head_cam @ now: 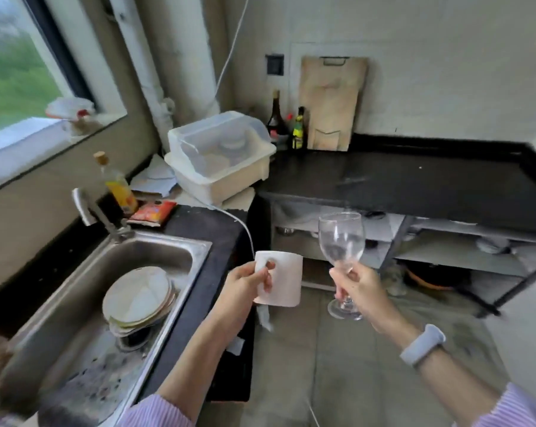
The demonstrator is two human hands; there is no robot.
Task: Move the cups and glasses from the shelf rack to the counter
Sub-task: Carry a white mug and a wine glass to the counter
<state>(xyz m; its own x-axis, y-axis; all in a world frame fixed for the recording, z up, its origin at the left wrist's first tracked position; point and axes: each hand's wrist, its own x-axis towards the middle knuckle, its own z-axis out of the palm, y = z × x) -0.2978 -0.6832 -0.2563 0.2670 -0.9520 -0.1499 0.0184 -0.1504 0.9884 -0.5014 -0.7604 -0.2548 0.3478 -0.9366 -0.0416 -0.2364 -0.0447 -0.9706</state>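
Left hand (248,283): curled round the handle of a white mug (283,278); mug held in the air over the floor, beside the sink (106,288) edge
Right hand (357,286): fingers pinched on the stem of a clear wine glass (340,241); glass upright, raised in front of the shelf rack (445,251)
Desk (414,180): black top above the rack, well apart from both vessels; wrist band (422,345) on the right arm

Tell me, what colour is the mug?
White; the mug shows clearly in the head view, held by the left hand.
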